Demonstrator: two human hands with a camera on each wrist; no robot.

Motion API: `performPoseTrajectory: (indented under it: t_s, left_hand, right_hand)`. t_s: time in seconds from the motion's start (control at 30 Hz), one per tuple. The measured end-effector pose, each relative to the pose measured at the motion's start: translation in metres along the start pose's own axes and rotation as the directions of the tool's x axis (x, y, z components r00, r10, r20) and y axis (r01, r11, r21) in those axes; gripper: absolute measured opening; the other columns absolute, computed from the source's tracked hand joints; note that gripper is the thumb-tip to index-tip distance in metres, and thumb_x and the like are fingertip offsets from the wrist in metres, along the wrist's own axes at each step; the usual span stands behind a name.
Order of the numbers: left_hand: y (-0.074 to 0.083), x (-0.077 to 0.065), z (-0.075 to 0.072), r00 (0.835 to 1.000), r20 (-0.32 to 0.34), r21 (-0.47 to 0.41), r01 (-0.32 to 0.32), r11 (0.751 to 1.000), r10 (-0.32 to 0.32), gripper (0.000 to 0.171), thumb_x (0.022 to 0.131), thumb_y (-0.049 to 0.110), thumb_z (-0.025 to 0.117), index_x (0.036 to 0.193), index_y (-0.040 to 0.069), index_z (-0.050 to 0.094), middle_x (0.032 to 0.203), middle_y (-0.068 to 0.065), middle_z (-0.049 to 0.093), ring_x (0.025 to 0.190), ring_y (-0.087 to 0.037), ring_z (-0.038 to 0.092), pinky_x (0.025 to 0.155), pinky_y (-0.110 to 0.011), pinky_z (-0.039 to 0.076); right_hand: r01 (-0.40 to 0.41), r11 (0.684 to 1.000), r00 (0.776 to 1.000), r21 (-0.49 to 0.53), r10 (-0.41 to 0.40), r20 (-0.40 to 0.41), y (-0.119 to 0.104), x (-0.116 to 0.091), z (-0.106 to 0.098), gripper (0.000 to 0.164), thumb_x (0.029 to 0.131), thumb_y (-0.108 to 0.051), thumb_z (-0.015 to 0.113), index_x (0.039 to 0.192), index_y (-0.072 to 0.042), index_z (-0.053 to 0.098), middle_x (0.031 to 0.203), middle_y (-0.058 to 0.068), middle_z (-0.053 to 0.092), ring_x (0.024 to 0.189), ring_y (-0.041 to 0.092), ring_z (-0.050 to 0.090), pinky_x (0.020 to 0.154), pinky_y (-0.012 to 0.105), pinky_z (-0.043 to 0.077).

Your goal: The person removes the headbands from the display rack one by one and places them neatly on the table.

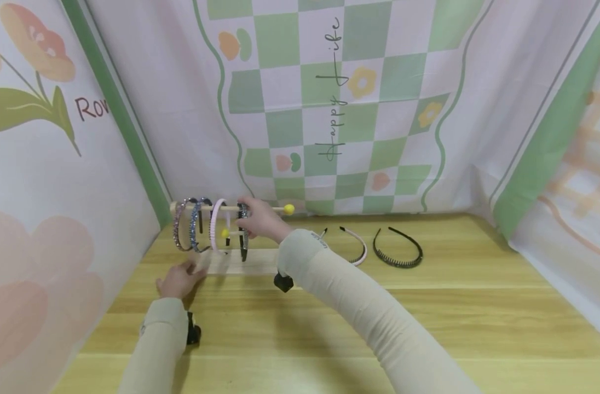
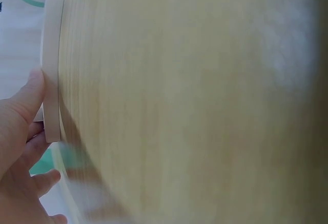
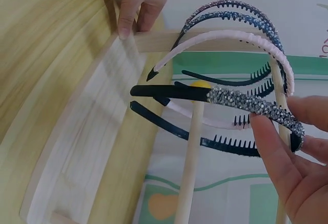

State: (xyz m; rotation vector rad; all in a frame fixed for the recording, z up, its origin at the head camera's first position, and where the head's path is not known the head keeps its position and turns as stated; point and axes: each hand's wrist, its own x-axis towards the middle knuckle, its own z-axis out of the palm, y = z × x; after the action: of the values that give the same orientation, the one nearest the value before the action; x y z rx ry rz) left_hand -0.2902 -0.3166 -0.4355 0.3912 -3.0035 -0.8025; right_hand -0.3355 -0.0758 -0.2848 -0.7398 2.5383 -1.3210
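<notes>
My right hand (image 1: 263, 220) pinches a black headband with silver glitter (image 3: 251, 103) by its curved top, with thumb and fingers on either side. The headband hangs around the upper rod (image 1: 277, 209) of a wooden display stand. Farther left on that rod are a pale pink headband (image 1: 214, 227), a blue glittery headband (image 1: 194, 225) and a pinkish glittery headband (image 1: 177, 225). At the stand's left end, my left hand (image 1: 179, 280) grips the pale wooden base (image 2: 50, 65), thumb on one face and fingers curled behind it.
Yellow balls cap the upper rod (image 1: 289, 209) and a shorter rod (image 1: 225, 233). Right of the stand, a pink headband (image 1: 363, 249) and a black toothed headband (image 1: 401, 264) lie on the wooden table (image 1: 457, 306). A checked fabric backdrop (image 1: 324, 109) hangs behind.
</notes>
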Motion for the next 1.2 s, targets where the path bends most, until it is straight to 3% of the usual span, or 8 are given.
performPoseTrajectory:
  t_s: [0.1, 0.37, 0.5, 0.6, 0.73, 0.97, 1.2]
  left_hand:
    - [0.0, 0.0, 0.0, 1.0, -0.004, 0.0, 0.002, 1.0, -0.002, 0.073, 0.085, 0.053, 0.056, 0.135, 0.002, 0.041, 0.134, -0.021, 0.044, 0.12, -0.045, 0.039, 0.095, -0.071, 0.002]
    - [0.002, -0.002, 0.0, 1.0, -0.007, 0.001, -0.007, 1.0, 0.007, 0.071, 0.086, 0.052, 0.056, 0.134, 0.002, 0.042, 0.133, -0.021, 0.045, 0.118, -0.044, 0.041, 0.095, -0.071, 0.004]
    - [0.001, -0.002, 0.0, 1.0, -0.005, 0.003, -0.019, 1.0, 0.019, 0.072, 0.086, 0.053, 0.055, 0.134, 0.002, 0.042, 0.133, -0.021, 0.045, 0.119, -0.045, 0.04, 0.095, -0.071, 0.003]
    - [0.0, -0.002, -0.001, 1.0, -0.005, 0.005, -0.027, 1.0, 0.027, 0.073, 0.086, 0.054, 0.054, 0.134, 0.001, 0.042, 0.133, -0.021, 0.045, 0.119, -0.045, 0.04, 0.094, -0.072, 0.004]
    - [-0.001, -0.002, -0.001, 1.0, -0.005, 0.009, -0.027, 1.0, 0.027, 0.074, 0.086, 0.055, 0.054, 0.135, 0.001, 0.041, 0.134, -0.022, 0.044, 0.119, -0.046, 0.039, 0.094, -0.072, 0.004]
    - [0.001, -0.002, 0.0, 1.0, -0.006, 0.001, -0.007, 1.0, 0.007, 0.072, 0.087, 0.051, 0.055, 0.135, 0.0, 0.04, 0.134, -0.021, 0.043, 0.12, -0.046, 0.039, 0.095, -0.071, 0.002]
    - [0.001, -0.001, 0.0, 1.0, -0.004, 0.007, -0.007, 1.0, 0.007, 0.072, 0.086, 0.053, 0.055, 0.135, 0.002, 0.04, 0.134, -0.021, 0.043, 0.119, -0.045, 0.039, 0.095, -0.071, 0.003]
  right_hand:
    - [0.01, 1.0, 1.0, -0.023, -0.011, -0.012, 0.0, -0.002, -0.001, 0.056, 0.09, -0.009, 0.059, 0.141, -0.012, 0.036, 0.127, 0.015, 0.049, 0.069, 0.03, 0.061, 0.054, 0.024, 0.053]
    - [0.046, 0.997, 0.998, -0.061, -0.048, -0.046, 0.002, -0.005, -0.005, 0.054, 0.09, -0.008, 0.059, 0.14, -0.014, 0.038, 0.129, 0.013, 0.05, 0.059, 0.021, 0.06, 0.052, 0.023, 0.053]
    - [0.067, 0.996, 0.995, -0.064, -0.071, -0.064, 0.002, -0.006, -0.008, 0.055, 0.09, -0.008, 0.058, 0.141, -0.015, 0.037, 0.133, 0.011, 0.047, 0.06, 0.025, 0.06, 0.05, 0.025, 0.052]
    - [0.094, 0.993, 0.992, -0.069, -0.1, -0.08, 0.002, -0.007, -0.011, 0.056, 0.09, -0.008, 0.058, 0.141, -0.014, 0.036, 0.132, 0.01, 0.049, 0.06, 0.029, 0.06, 0.051, 0.028, 0.052]
    - [0.112, 0.991, 0.988, -0.07, -0.119, -0.101, 0.001, -0.008, -0.015, 0.056, 0.09, -0.007, 0.059, 0.141, -0.013, 0.036, 0.124, 0.01, 0.054, 0.053, 0.023, 0.056, 0.051, 0.027, 0.053]
    - [0.076, 0.995, 0.987, -0.066, -0.085, -0.137, 0.001, -0.009, -0.024, 0.056, 0.09, -0.01, 0.059, 0.141, -0.018, 0.037, 0.143, 0.004, 0.038, 0.053, 0.02, 0.056, 0.05, 0.024, 0.052]
    - [0.099, 0.993, 0.981, -0.062, -0.108, -0.162, 0.002, -0.013, -0.034, 0.057, 0.09, -0.011, 0.06, 0.141, -0.02, 0.036, 0.145, 0.002, 0.035, 0.053, 0.019, 0.056, 0.055, 0.031, 0.053]
